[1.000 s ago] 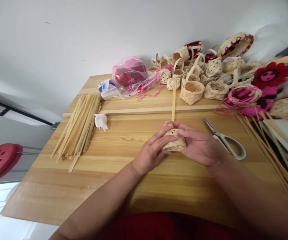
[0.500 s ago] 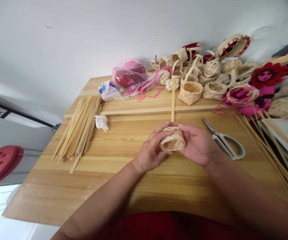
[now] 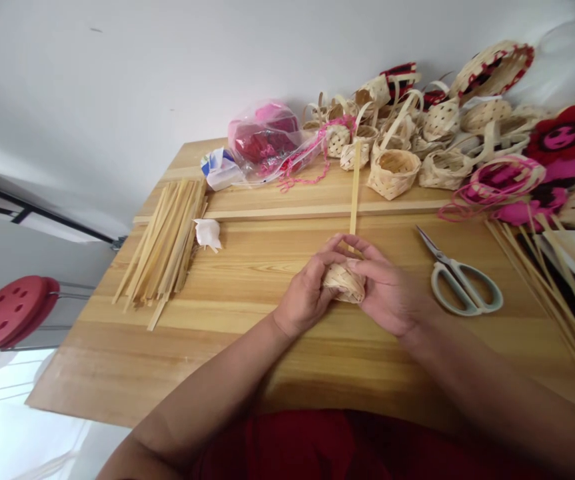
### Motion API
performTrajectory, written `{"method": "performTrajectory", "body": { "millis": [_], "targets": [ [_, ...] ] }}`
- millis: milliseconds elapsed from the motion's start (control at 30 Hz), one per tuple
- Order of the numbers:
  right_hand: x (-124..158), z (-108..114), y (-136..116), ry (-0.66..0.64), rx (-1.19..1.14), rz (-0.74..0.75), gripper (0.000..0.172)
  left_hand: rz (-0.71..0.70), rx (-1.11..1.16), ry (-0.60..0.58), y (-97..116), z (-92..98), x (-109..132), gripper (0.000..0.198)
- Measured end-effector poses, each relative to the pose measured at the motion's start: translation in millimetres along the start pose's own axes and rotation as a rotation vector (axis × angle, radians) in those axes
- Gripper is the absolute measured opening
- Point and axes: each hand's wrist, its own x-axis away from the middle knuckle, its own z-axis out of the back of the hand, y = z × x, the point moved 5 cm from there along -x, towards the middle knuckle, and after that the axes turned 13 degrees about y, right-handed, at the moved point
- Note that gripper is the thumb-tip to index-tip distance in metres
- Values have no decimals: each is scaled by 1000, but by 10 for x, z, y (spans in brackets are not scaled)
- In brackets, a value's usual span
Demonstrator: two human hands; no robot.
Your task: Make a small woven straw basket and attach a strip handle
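Small woven bamboo basket [image 3: 344, 283] sits near the middle of the bench [image 3: 117, 360], clasped between my left hand [image 3: 307, 293] and right hand [image 3: 387, 293], both grips closed on it, apparently to hold its weave tight, while a bamboo strip [image 3: 354, 190] runs from between my fingers toward the far edge.

Bamboo strips [image 3: 160, 250] left, scissors [image 3: 460, 283] right — baskets [image 3: 393, 173] behind
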Motion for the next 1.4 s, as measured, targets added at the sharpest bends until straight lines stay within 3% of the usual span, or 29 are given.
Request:
{"method": "performTrajectory", "body": {
  "millis": [100, 233, 333, 633, 767, 1000, 1400],
  "targets": [
    [-8, -2, 15, -8, 12, 27, 46, -33, -29, 2, 8, 2, -8, 48],
    [-26, -29, 35, -56, 37, -38, 23, -58, -22, 0, -7, 11, -28, 47],
    [-14, -38, -1, -89, 54, -56, 19, -108, -10, 8, 4, 20, -33, 48],
    [105, -64, -48, -102, 47, 53, 35, -112, -97, 22, 90, 18, 4, 44],
    [76, -51, 4, -54, 61, 62, 30, -67, -29, 50, 67, 23, -3, 47],
    [32, -35, -74, -184, 76, 48, 24, 36, 53, 170, -90, 96, 17, 53],
    [-103, 85, -200, -287, 369, 261, 26, 119, 54, 158, -110, 66, 53, 41]
  ]
}}
